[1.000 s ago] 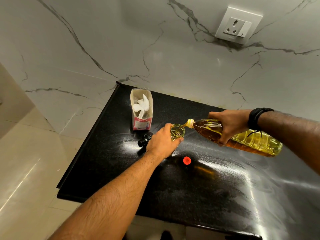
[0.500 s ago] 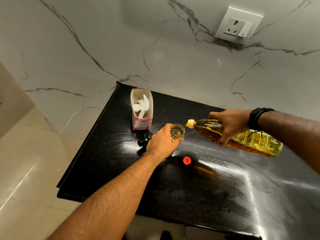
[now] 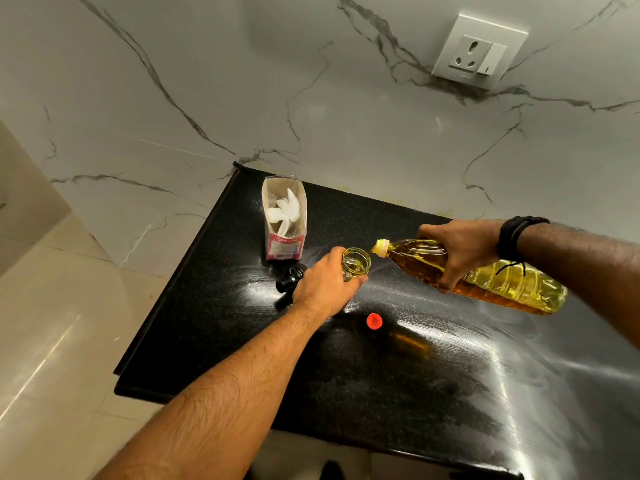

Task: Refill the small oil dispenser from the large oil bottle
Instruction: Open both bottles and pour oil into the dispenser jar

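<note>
My left hand (image 3: 325, 284) grips the small glass oil dispenser (image 3: 356, 263) on the black counter (image 3: 381, 375); its open mouth faces up and greenish oil shows inside. My right hand (image 3: 460, 254) grips the large plastic oil bottle (image 3: 502, 282), which is tipped almost flat with its uncapped yellow neck just above the dispenser's rim. A thin stream of oil runs from neck to mouth. The bottle's red cap (image 3: 374, 321) lies on the counter in front of the dispenser. The dispenser's black pump top (image 3: 289, 282) lies left of my left hand, partly hidden by it.
An open carton with white pieces inside (image 3: 284, 223) stands behind the dispenser near the counter's back left corner. A wall socket (image 3: 479, 53) sits on the marble wall. The counter's left edge drops to a tiled floor (image 3: 52, 341).
The bottle's neck has come back over the dispenser's rim after drawing slightly away half a second ago. Both hands otherwise stay where they were.
</note>
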